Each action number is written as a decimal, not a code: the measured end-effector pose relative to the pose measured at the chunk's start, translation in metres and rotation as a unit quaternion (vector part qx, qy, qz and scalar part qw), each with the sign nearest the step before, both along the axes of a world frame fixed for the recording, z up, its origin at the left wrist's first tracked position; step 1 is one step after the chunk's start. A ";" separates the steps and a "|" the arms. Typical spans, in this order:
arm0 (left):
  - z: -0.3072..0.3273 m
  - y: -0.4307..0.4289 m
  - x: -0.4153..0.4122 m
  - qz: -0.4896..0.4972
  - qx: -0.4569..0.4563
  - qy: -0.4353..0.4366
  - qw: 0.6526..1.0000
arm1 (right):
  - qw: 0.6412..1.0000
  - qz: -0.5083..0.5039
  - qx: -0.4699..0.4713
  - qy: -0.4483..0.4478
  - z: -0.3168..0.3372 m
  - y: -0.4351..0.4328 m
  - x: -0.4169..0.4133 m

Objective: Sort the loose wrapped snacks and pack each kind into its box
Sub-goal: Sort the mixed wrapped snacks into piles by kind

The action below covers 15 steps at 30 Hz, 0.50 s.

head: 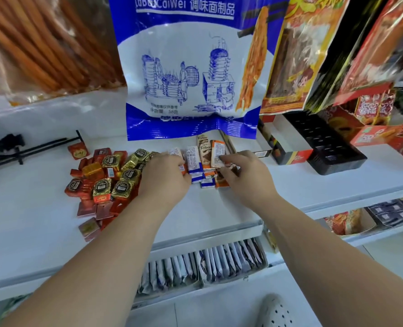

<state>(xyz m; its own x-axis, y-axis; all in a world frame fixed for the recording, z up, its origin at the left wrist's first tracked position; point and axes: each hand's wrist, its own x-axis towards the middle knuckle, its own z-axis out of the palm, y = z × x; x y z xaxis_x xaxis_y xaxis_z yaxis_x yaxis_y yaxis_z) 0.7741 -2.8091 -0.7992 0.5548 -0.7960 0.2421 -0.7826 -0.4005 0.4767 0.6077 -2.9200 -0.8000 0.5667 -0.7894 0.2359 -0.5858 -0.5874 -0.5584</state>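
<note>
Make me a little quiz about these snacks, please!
1. True or false: the right hand pinches a gold square snack.
2. Where is the pile of red and gold squares from the long wrapped bars? A left, B right, C behind.
3. Fill in: the big bag hanging above the bars is white and ____.
Key: 1 false, it pinches a long wrapped bar; 2 A; 3 blue.

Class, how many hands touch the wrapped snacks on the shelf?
2: the left hand touches the wrapped bars from the left; the right hand grips them from the right.
</note>
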 end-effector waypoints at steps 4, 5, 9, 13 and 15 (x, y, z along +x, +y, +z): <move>0.009 0.001 -0.001 0.003 0.013 0.025 1.000 | 1.000 0.009 -0.013 0.014 0.000 -0.002 -0.002; 0.010 0.001 -0.002 -0.001 0.017 0.025 1.000 | 1.000 0.009 -0.015 0.014 0.000 -0.003 -0.002; 0.011 0.004 0.000 -0.006 0.020 0.039 0.999 | 0.999 0.019 -0.020 0.031 0.000 -0.001 -0.004; 0.006 0.004 0.001 0.003 0.003 0.044 0.999 | 0.998 0.017 -0.027 0.054 0.002 -0.002 -0.005; 0.004 0.004 -0.002 0.014 -0.009 0.019 1.000 | 0.998 0.016 -0.029 0.053 0.002 -0.003 -0.005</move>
